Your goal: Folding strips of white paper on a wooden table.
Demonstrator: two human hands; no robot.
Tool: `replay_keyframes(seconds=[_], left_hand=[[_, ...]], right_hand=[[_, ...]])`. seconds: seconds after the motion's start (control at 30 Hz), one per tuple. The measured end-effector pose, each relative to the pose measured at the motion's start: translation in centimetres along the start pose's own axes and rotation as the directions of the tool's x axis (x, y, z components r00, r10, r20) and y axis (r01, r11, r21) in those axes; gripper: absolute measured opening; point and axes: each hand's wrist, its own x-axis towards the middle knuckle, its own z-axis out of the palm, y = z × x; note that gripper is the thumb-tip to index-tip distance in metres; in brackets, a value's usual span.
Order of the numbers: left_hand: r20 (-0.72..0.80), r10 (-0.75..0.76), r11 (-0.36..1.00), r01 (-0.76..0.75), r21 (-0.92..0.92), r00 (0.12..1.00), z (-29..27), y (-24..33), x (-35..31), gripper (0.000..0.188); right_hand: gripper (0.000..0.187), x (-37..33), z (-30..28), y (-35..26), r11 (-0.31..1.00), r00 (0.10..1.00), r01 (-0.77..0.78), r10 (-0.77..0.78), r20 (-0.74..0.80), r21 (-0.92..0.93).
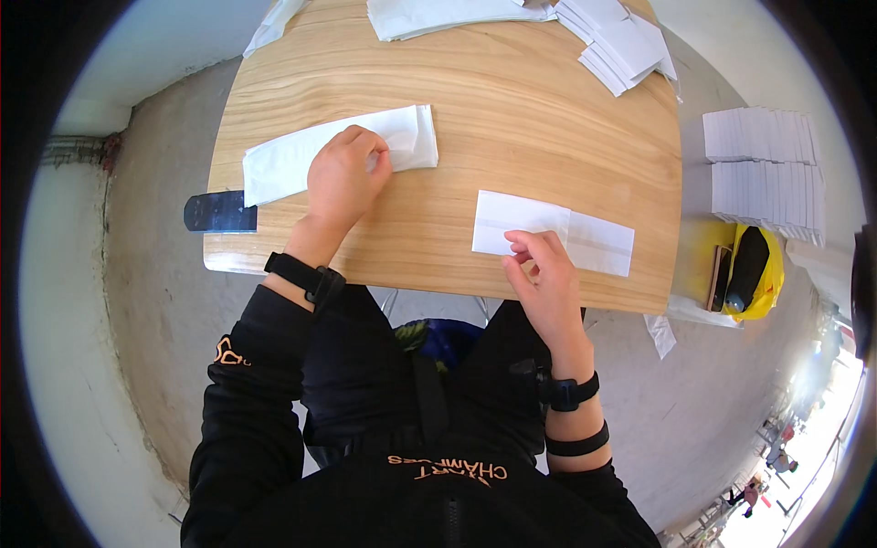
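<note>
On the near left of the table lies a stack of thin white bags [283,160], its right end slightly ruffled. My left hand [347,173] rests over it, fingers bent and thumb and fingertips pinched together at the top bag. Toward the near right lies a folded white paper piece [598,245], flat, with one half overlapping the other. My right hand [546,281] hovers over its near edge, fingers curled and the thumb apart from them, with nothing seen between. Part of the paper is hidden under that hand.
A dark phone [219,212] juts over the table's left edge. More white bags [438,16] and a pile of white folded papers [621,46] lie at the far side. Right of the table stand stacked white papers [763,164] and a yellow bag [767,274] with dark items.
</note>
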Motion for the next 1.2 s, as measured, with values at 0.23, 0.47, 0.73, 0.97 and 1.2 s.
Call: replay_keyframes(seconds=[0.23,0.47,0.73,0.97,1.2], left_hand=[[-0.103,-0.055,0.983,0.036,-0.180,0.993,-1.7,3.2,-1.9,0.005],[-0.033,0.005,0.958,-0.014,-0.286,0.999,-0.3,7.3,-6.4,0.013],[0.000,-0.115,0.920,0.106,-0.377,0.993,0.9,9.2,-8.0,0.011],[0.073,-0.300,0.802,0.293,-0.521,0.951,1.0,7.8,-8.6,0.007],[0.206,-0.514,0.547,0.503,-0.669,0.833,-1.7,4.7,-11.9,0.013]], right_hand=[[0.028,0.8,2.0,-1.6,0.973,0.999,-0.039,0.044,-0.016,0.230],[0.043,1.6,6.0,-3.0,0.846,0.986,-0.147,0.167,0.007,0.513],[0.014,0.7,5.4,-0.4,0.850,0.958,-0.227,0.282,-0.046,0.475],[0.016,0.1,5.3,0.9,0.832,0.944,-0.267,0.327,-0.042,0.486],[0.020,-1.0,3.7,0.9,0.736,0.903,-0.307,0.425,-0.059,0.603]])
